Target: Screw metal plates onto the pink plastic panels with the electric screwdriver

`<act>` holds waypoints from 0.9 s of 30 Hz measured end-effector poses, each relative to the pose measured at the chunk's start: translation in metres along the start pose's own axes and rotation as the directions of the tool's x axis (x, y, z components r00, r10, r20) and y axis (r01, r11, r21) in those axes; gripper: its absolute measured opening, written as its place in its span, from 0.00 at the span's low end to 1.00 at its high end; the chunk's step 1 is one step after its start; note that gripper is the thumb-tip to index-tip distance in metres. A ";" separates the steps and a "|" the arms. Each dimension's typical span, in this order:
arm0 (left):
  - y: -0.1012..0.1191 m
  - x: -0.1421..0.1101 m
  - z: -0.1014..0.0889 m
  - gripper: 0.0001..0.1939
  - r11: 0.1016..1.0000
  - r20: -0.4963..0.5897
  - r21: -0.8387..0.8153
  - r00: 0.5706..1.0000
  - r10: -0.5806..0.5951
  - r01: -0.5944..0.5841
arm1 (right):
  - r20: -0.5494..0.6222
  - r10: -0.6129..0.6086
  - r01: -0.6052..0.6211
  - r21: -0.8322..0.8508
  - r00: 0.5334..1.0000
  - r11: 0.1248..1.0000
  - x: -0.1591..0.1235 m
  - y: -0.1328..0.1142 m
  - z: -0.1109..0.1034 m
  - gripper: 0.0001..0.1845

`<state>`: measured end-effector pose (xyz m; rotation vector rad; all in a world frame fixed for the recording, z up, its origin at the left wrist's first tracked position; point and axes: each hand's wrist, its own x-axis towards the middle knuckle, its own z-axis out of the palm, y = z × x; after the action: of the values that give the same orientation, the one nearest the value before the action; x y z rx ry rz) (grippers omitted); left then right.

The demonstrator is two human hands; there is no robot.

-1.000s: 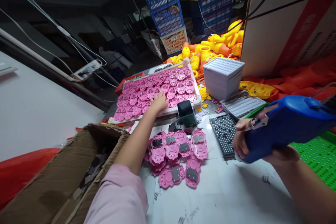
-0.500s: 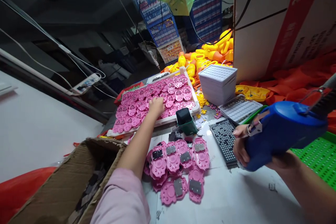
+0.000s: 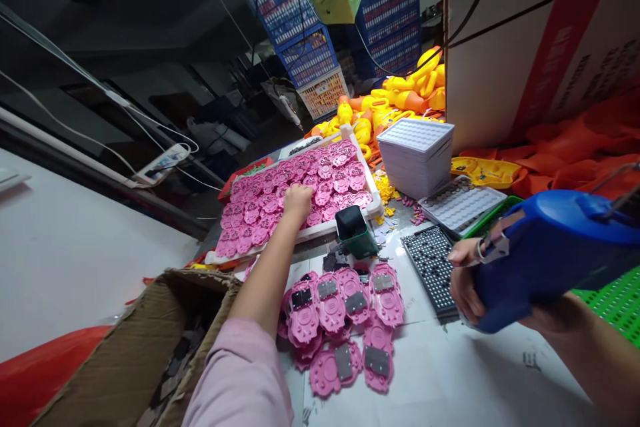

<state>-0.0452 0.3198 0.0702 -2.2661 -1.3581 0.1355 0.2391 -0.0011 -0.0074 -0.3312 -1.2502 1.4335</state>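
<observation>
My left hand (image 3: 297, 202) reaches out over a white tray (image 3: 373, 195) packed with several pink plastic toy shells (image 3: 260, 207). Its fingers are curled down on the pink pieces there, and what they grip is hidden. My right hand (image 3: 467, 283) is wrapped round the grip of a blue electric screwdriver (image 3: 550, 250) held above the table at the right. On the white table before me lies a cluster of pink shells (image 3: 345, 317) with small grey boards fitted in them.
An open cardboard box (image 3: 145, 347) stands at the lower left. A small dark green cup (image 3: 355, 230) sits behind the shells. A black screw tray (image 3: 433, 263), stacked white trays (image 3: 417, 157) and a green basket (image 3: 617, 300) lie to the right. Yellow and orange toy parts (image 3: 400, 97) pile up behind.
My left hand went from flat on the tray's pink pieces to curled over them. The view has shifted slightly; the blue screwdriver stays in my right hand.
</observation>
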 end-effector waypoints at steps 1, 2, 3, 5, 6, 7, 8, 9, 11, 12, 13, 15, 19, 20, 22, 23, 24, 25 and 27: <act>0.000 0.000 0.001 0.14 1.000 -0.003 -0.001 1.000 -0.002 0.002 | -0.002 -0.018 0.018 0.015 1.000 1.000 0.001 -0.001 0.001 0.36; 0.000 0.001 0.001 0.14 1.000 -0.007 -0.003 1.000 -0.004 0.004 | -0.003 -0.038 0.038 0.030 0.999 0.999 0.002 -0.001 0.002 0.39; 0.000 0.001 0.001 0.14 1.000 -0.010 -0.006 1.000 -0.006 0.006 | -0.005 -0.048 0.048 0.042 0.999 0.998 0.003 -0.002 0.003 0.40; -0.001 0.000 0.002 0.15 1.000 -0.018 -0.016 1.000 -0.004 0.004 | -0.012 -0.043 0.044 0.047 0.999 0.998 0.004 -0.004 0.005 0.40; -0.002 0.000 0.002 0.15 1.000 -0.022 -0.023 1.000 -0.001 0.001 | -0.018 -0.036 0.037 0.049 0.999 0.998 0.005 -0.005 0.005 0.39; -0.002 -0.001 0.001 0.15 1.000 -0.025 -0.030 1.000 0.002 -0.003 | -0.022 -0.030 0.031 0.050 0.999 0.998 0.005 -0.006 0.006 0.39; -0.003 -0.002 0.001 0.15 0.999 -0.029 -0.038 1.000 0.005 -0.006 | -0.025 -0.025 0.026 0.053 0.999 0.998 0.005 -0.006 0.006 0.39; -0.003 -0.003 0.001 0.15 0.999 -0.033 -0.046 0.999 0.006 -0.008 | -0.024 -0.023 0.024 0.058 0.999 0.998 0.005 -0.006 0.006 0.39; -0.005 -0.005 0.000 0.15 0.998 -0.037 -0.060 0.999 0.008 -0.011 | -0.018 -0.020 0.021 0.071 1.000 0.997 0.005 -0.006 0.006 0.40; -0.005 -0.006 -0.001 0.14 0.998 -0.038 -0.067 0.999 0.010 -0.013 | -0.017 -0.019 0.020 0.077 1.000 0.997 0.005 -0.006 0.005 0.41; -0.005 -0.007 -0.001 0.15 0.997 -0.039 -0.075 0.999 0.012 -0.015 | -0.016 -0.018 0.019 0.082 1.000 0.996 0.005 -0.006 0.005 0.40; -0.005 -0.009 -0.002 0.15 0.996 -0.039 -0.089 0.999 0.015 -0.019 | -0.015 -0.010 0.012 0.090 1.000 0.996 0.006 -0.005 0.004 0.39; -0.005 -0.014 -0.004 0.15 0.993 -0.038 -0.117 0.999 0.022 -0.026 | 0.014 -0.001 -0.001 0.114 1.000 0.993 0.008 -0.006 0.004 0.39; -0.005 -0.015 -0.005 0.15 0.992 -0.038 -0.124 0.999 0.024 -0.029 | 0.023 0.001 -0.004 0.120 1.000 0.993 0.008 -0.006 0.004 0.39; -0.005 -0.017 -0.007 0.15 0.990 -0.040 -0.137 0.999 0.031 -0.037 | 0.039 0.003 -0.008 0.130 0.999 0.992 0.008 -0.006 0.005 0.39; -0.005 -0.019 -0.007 0.15 0.989 -0.041 -0.142 0.999 0.035 -0.040 | 0.043 0.002 -0.008 0.134 0.999 0.991 0.008 -0.006 0.005 0.39; -0.005 -0.020 -0.007 0.15 0.988 -0.043 -0.146 0.998 0.037 -0.043 | 0.043 0.000 -0.006 0.139 0.999 0.990 0.008 -0.007 0.005 0.39; -0.005 -0.021 -0.008 0.15 0.988 -0.044 -0.149 0.998 0.038 -0.045 | 0.040 -0.004 -0.001 0.143 0.999 0.990 0.008 -0.007 0.006 0.39; -0.005 -0.023 -0.008 0.15 0.987 -0.046 -0.153 0.998 0.039 -0.046 | 0.028 -0.020 0.015 0.154 0.999 0.988 0.009 -0.008 0.008 0.38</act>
<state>-0.0582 0.2999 0.0754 -2.4118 -1.3398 -0.0048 0.2345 0.0013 0.0064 -0.1944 -1.1559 1.5141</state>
